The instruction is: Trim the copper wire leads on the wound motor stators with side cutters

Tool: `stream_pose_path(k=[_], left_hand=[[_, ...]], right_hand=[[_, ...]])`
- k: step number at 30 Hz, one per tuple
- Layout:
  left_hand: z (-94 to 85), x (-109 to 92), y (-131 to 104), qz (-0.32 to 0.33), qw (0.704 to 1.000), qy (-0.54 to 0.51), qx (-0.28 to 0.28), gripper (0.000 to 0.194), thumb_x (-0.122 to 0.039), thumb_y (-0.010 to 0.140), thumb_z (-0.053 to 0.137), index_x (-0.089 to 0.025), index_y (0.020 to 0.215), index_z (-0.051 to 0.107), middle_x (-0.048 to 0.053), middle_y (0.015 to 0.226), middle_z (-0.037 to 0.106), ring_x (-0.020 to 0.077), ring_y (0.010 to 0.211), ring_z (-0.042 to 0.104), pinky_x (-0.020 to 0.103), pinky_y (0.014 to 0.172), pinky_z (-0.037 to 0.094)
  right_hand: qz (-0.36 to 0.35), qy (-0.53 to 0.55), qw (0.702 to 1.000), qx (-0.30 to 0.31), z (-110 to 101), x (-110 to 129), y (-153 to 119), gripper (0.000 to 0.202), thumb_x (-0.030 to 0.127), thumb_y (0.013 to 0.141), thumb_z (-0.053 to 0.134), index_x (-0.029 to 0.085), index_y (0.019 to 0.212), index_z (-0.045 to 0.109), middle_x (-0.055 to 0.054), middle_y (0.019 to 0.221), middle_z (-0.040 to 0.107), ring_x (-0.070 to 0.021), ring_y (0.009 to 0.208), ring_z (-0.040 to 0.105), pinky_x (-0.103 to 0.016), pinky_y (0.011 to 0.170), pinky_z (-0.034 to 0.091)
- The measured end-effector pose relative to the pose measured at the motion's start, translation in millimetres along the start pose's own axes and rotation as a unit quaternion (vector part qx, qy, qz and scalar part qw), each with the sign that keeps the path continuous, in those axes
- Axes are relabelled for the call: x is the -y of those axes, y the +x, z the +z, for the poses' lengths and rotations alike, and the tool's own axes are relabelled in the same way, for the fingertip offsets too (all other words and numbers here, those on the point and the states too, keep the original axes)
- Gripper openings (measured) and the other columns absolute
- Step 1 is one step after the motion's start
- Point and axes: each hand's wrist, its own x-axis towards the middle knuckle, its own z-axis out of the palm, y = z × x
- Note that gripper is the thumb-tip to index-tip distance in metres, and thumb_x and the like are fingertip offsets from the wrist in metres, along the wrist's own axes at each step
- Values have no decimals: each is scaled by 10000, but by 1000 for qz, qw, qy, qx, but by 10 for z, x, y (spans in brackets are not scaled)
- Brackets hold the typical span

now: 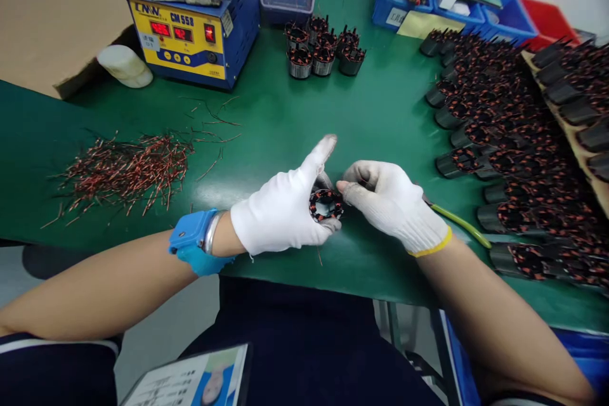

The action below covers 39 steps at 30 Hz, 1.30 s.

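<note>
My left hand [280, 209], in a white glove, holds a small motor stator [326, 205] with its ring opening turned up; black insulation and copper windings line the ring. The left fingers curl round it while the thumb points up and away. Close against the stator's right edge is my right hand [385, 200], also gloved, with thumb and index finger pinched together. What lies between those fingertips is too small to make out. A green-handled tool [461, 225], its head hidden, lies on the table beside the right wrist.
Copper wire offcuts [130, 168] lie piled at left. A blue and yellow CM558 unit [190, 32] stands behind, near several stators [323, 51]. Many more stators [499, 133] fill the right side. Blue bins [404, 9] line the back of the green table [266, 120].
</note>
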Motion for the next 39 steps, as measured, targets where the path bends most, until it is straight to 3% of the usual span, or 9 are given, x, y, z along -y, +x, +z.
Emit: stream_pose_path(k=[3, 7, 11, 16, 23, 28, 32, 37, 39], left_hand=[[-4, 10, 1, 5, 1000, -12, 3, 1102, -331, 685, 689, -246, 1527, -16, 34, 1088, 653, 178, 854, 664, 305, 785, 528], [19, 25, 2, 2, 1000, -16, -17, 1126, -338, 673, 709, -243, 1525, -20, 36, 1047, 632, 169, 818, 660, 291, 742, 534], [8, -9, 10, -3, 1000, 17, -18, 1091, -357, 665, 718, -226, 1525, 60, 31, 998, 625, 171, 803, 645, 292, 737, 528], [-39, -58, 32, 17, 993, 116, 7, 588, -410, 645, 703, -224, 1193, 596, 44, 1022, 597, 208, 842, 624, 333, 749, 512], [-47, 0, 13, 25, 984, 175, 31, 470, -419, 734, 633, -276, 1181, 610, 29, 1027, 599, 215, 838, 628, 341, 736, 490], [-108, 31, 28, 9, 973, 218, 70, 322, -406, 759, 594, -261, 1037, 671, 12, 890, 622, 204, 768, 622, 317, 653, 461], [-188, 48, 26, 3, 966, 241, 92, 301, -454, 769, 589, -280, 993, 688, 2, 880, 637, 203, 745, 620, 320, 623, 462], [-136, 27, -11, 90, 974, 207, 9, 900, -603, 609, 732, -182, 1360, 469, 103, 1321, 530, 287, 1155, 551, 395, 961, 473], [-66, 19, -12, 106, 978, 180, -11, 760, -582, 695, 693, -159, 1301, 515, 99, 1260, 580, 240, 1101, 587, 357, 945, 483]], right_hand=[[33, 10, 999, -7, -48, -11, 3, 204, 369, 797, 596, 189, 701, 586, 30, 596, 580, -106, 524, 484, -243, 478, 340], [-36, 28, 999, 23, 23, 36, -16, 198, 338, 741, 669, 204, 885, 650, 2, 836, 673, -145, 713, 588, -250, 587, 411], [-49, 14, 999, -6, 78, 58, -24, 200, 350, 843, 552, 187, 733, 593, 8, 691, 624, -122, 612, 541, -243, 536, 372], [9, -217, 976, -26, -33, 28, -45, 235, 397, 840, 535, 210, 731, 627, -13, 685, 641, -167, 601, 545, -264, 498, 271], [-18, -379, 911, -160, -208, 69, -251, 382, 492, 879, 461, 221, 1066, 657, -114, 1082, 646, -252, 772, 616, -346, 612, 421], [-144, -335, 931, -17, -176, 30, -426, 932, 662, 708, 609, 264, 1489, 292, -108, 1422, 487, -284, 898, 641, -393, 714, 472], [-114, -363, 924, 38, -127, -79, -357, 527, 536, 866, 491, 286, 1330, 505, -52, 1199, 668, -269, 905, 659, -324, 631, 400], [-121, -301, 941, 98, -167, -106, -265, 305, 427, 942, 407, 275, 1040, 652, 3, 933, 722, -207, 820, 663, -279, 558, 303], [-136, -295, 939, 111, -169, -104, -256, 296, 387, 948, 393, 254, 984, 654, -4, 907, 713, -197, 804, 653, -277, 567, 302]])
